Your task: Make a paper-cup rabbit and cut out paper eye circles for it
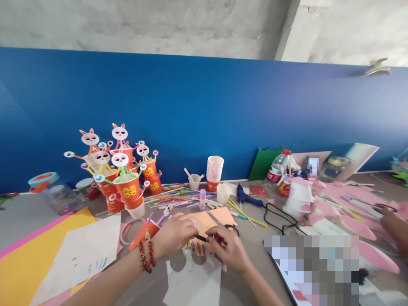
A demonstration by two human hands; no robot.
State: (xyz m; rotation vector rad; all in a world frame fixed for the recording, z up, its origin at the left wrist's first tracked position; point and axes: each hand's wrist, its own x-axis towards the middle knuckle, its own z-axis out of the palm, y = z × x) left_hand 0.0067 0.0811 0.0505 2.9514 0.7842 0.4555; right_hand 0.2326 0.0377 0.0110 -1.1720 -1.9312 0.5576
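My left hand (174, 235), with a red bead bracelet at the wrist, is closed on a small white paper cut-out (193, 247) with coloured drawing on it. My right hand (228, 250) is closed round a thin black pen (202, 239), whose tip touches the cut-out. Both hands rest over a white sheet with round holes cut in it (194, 282). A peach paper sheet (213, 219) with scissors (227, 225) on it lies just behind the hands. A tipped red paper cup (144, 235) lies beside my left wrist.
Red cups with rabbit faces on straws (123, 174) stand at the left. A cup stack (214, 172), loose straws (181, 197), a blue glue gun (247, 197), a water bottle (280, 168) and pink paper (350, 212) fill the table. Another person's hand (393, 223) shows at right.
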